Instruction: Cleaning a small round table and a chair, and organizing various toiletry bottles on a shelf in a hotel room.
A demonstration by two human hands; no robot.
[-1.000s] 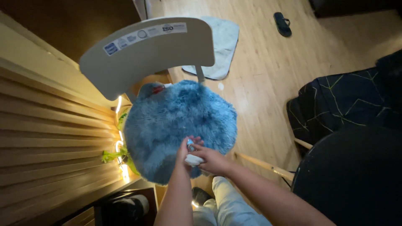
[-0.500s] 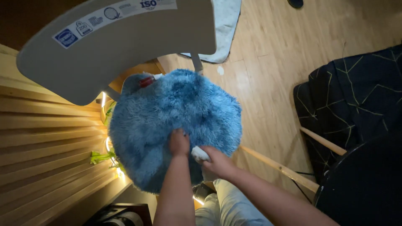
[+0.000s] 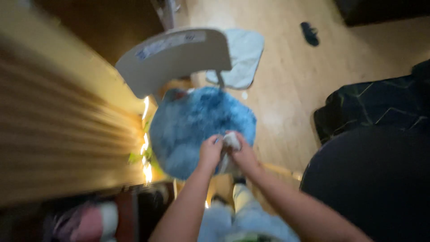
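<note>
Centre of frame, over the shaggy round blue seat cushion [image 3: 201, 127]: my left hand [image 3: 209, 152] and right hand [image 3: 244, 154] pinch a small white crumpled cloth [image 3: 231, 141] between closed fingers. Wiping appears underway; next stroke needs steady downward pressure.

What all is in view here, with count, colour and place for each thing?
chair back: one, white, upper middle, above the cushion
cushion: one, fluffy blue, centre, under the hands
cloth: one, small, white, between the two hands over the cushion's near edge
mat: one, pale blue, on the floor behind the chair
slipper: one, dark, on the floor at top right
bedding: one, dark with thin light lines, right side
slatted wood: light brown, blurred, left side
floor: light wood, upper right
left hand: at the cloth, on the cushion
right hand: holding the cloth
</note>
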